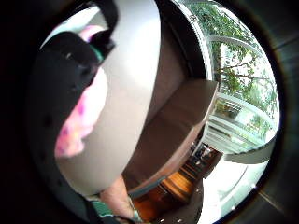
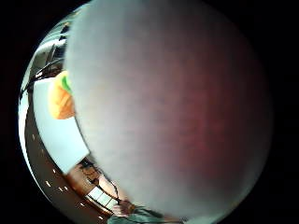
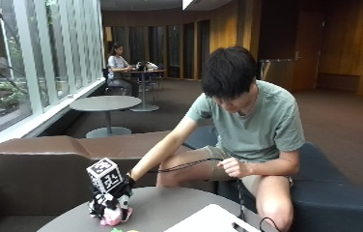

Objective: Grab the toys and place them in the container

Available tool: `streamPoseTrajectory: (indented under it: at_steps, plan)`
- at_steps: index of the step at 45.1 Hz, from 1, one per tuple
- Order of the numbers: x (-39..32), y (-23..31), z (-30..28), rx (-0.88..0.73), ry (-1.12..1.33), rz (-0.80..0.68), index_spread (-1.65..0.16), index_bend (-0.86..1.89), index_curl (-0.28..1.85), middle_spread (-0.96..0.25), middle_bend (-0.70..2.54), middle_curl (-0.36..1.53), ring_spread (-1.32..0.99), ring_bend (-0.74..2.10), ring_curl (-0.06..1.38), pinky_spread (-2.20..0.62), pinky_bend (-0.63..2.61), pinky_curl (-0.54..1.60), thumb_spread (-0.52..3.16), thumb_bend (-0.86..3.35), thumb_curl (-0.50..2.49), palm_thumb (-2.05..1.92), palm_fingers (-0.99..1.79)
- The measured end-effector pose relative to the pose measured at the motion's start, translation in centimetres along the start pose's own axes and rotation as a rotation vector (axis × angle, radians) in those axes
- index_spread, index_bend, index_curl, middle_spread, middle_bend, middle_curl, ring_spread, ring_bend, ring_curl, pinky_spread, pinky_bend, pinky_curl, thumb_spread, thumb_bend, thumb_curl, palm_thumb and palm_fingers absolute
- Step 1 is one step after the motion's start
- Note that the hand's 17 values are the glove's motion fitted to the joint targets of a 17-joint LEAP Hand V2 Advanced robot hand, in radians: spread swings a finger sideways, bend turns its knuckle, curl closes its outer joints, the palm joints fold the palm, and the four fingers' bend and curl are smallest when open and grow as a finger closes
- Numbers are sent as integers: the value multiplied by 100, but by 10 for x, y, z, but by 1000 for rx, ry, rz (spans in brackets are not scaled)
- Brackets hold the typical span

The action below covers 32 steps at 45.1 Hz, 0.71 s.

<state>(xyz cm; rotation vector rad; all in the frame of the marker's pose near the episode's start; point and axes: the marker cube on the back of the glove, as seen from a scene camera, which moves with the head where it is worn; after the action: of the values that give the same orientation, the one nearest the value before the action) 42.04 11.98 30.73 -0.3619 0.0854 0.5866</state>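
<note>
In the outside view my gloved right hand is down on the round grey table near its left edge. Its fingers curl round a pink and white soft toy that rests on the tabletop. The little finger side palm view shows the same pink toy tucked behind a black gloved finger. A white container lies at the table's front right. In the thumb side palm view an orange toy with a green part lies beside a white surface.
A brown sofa wraps round the table's far side. The person sits on a dark seat behind the table, the bare hand resting on a thigh. A small green thing shows at the table's front edge.
</note>
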Motion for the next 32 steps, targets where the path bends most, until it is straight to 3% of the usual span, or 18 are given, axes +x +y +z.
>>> streamPoseTrajectory:
  at_steps: [7,8,11,12,13,18,26,32]
  plan:
    - [-2,3,9,138,-99,28,-26,21,24,-15,78,39,-22,62,46,-15,81,26,123,8,45,35,78]
    - [-2,7,9,147,-92,26,-27,21,25,-16,81,41,-25,73,50,-17,86,29,117,11,49,42,94]
    - [-3,22,4,132,-46,9,-28,20,25,-19,86,44,-29,84,54,-21,90,31,109,11,53,47,101]
    - [-2,27,1,121,-35,5,-28,22,26,-22,54,34,-31,93,57,-22,102,34,114,15,53,52,82]
    - [-2,32,-4,112,-30,3,-28,22,29,-21,85,47,-31,92,59,-23,96,34,106,12,55,49,104]
    - [-2,52,-42,114,-24,-11,-30,23,30,-25,93,50,-35,100,63,-27,101,38,96,10,60,53,103]
    - [-25,105,-163,253,-12,-48,-33,29,36,-28,105,59,-37,112,68,-30,109,44,85,6,66,54,109]
    - [-84,140,-261,385,-79,-136,-34,34,41,-28,110,64,-38,117,69,-31,112,48,80,4,70,55,106]
